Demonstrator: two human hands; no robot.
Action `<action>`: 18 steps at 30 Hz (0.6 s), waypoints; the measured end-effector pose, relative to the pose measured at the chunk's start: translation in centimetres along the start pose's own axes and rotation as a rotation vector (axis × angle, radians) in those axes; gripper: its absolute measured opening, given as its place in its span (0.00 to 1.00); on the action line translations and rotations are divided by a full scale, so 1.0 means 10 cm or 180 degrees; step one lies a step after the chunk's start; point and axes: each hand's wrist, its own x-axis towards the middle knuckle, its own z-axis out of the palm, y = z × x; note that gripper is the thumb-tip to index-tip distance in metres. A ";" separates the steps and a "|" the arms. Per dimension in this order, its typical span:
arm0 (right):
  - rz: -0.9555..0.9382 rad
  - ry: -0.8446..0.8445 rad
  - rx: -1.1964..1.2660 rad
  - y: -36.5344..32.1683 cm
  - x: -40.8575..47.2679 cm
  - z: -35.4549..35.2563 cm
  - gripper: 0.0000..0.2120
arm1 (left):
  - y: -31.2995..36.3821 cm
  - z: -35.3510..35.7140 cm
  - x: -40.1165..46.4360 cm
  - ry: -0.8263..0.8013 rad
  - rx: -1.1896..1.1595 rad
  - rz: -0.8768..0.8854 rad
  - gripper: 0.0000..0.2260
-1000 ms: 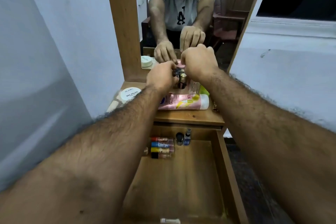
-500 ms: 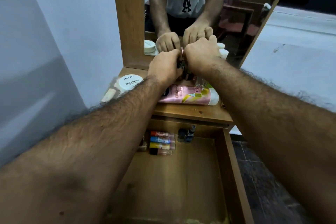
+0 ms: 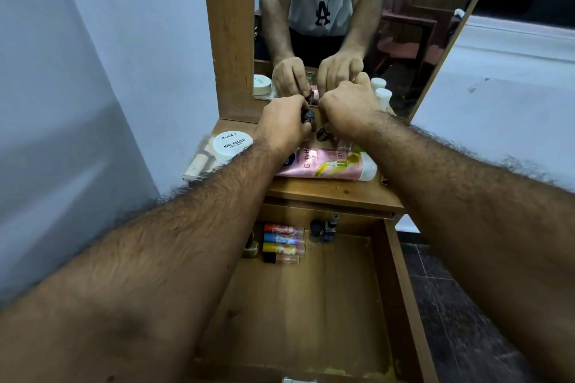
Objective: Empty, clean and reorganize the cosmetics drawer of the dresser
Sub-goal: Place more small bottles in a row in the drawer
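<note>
A small dark round-capped bottle (image 3: 308, 116) is being gripped in the curled left hand (image 3: 284, 124) above the wooden dresser top (image 3: 336, 193), its body mostly hidden. A dark tube (image 3: 323, 134) is being clutched under the fisted right hand (image 3: 348, 109), largely covered. The pink lotion tube (image 3: 326, 163) is lying partly masked by forearms. The open wooden drawer (image 3: 311, 305) is being cut off below.

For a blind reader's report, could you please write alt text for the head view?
Both hands, left hand and right hand, hold small dark bottles on the dresser top before a mirror. Below, the open drawer holds four capped tubes.
</note>
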 end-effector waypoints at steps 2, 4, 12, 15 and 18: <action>-0.0034 0.0103 0.0075 0.01 0.00 -0.02 0.02 | 0.02 -0.03 -0.01 0.0094 0.0022 0.0040 0.15; -0.0032 0.0225 0.0166 0.05 0.01 -0.09 0.03 | 0.05 -0.08 -0.01 0.0199 -0.0029 0.0056 0.15; 0.0148 0.0786 0.0996 0.27 -0.22 -0.65 0.06 | 0.31 -0.42 -0.21 0.0549 -0.0531 0.0063 0.16; 0.0288 0.0686 0.1467 0.40 -0.46 -0.82 0.05 | 0.43 -0.54 -0.43 0.0615 -0.0702 0.0049 0.14; 0.0554 0.0450 0.2090 0.40 -0.81 -0.83 0.07 | 0.51 -0.58 -0.77 0.0424 -0.0873 -0.0020 0.13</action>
